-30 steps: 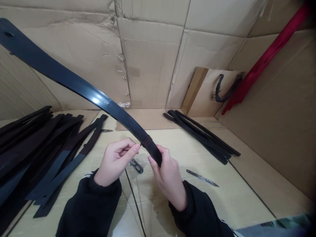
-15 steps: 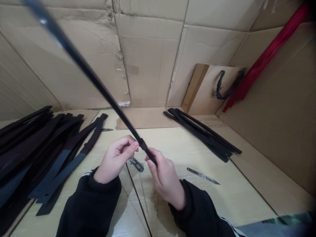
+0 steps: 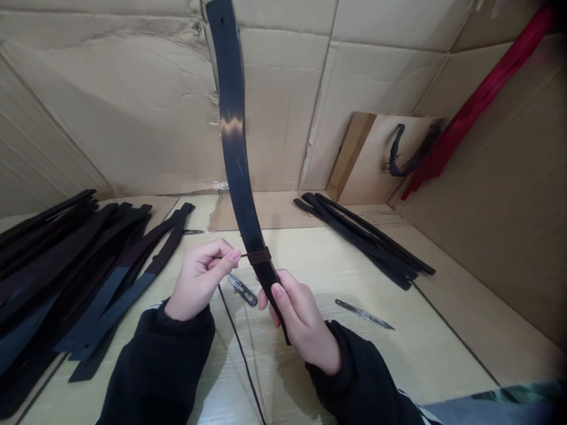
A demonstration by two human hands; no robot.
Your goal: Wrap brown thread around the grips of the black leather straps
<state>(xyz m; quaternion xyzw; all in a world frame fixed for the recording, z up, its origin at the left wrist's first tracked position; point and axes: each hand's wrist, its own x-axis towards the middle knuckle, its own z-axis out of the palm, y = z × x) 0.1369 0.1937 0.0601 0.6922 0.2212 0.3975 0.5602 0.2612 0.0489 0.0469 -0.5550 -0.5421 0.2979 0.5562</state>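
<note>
A long, curved, flat black strip (image 3: 237, 159) rises from my right hand (image 3: 299, 316), whose fingers are closed around its lower end. Above that grip, a band of dark brown cord (image 3: 260, 255) is wound around the strip. My left hand (image 3: 206, 277) pinches the cord at the band's left side and holds it taut. The cord's loose length (image 3: 243, 354) trails from below the left hand toward the table's near edge. Thread snips (image 3: 242, 290) lie on the table between my hands. To the right of my right hand rests a thin pointed blade (image 3: 364, 314).
Several dark strips (image 3: 106, 295), some partly wrapped in brown, are piled at the left. More black strips (image 3: 363, 242) lie at the back right. Behind them stands a paper bag (image 3: 376, 159) by the cardboard walls (image 3: 274, 106). Red cloth (image 3: 478, 100) hangs at the right.
The black strip has turned from edge-on to broad face toward me, and its top has swung right. My left hand has shifted slightly left, pulling a short length of cord from the band.
</note>
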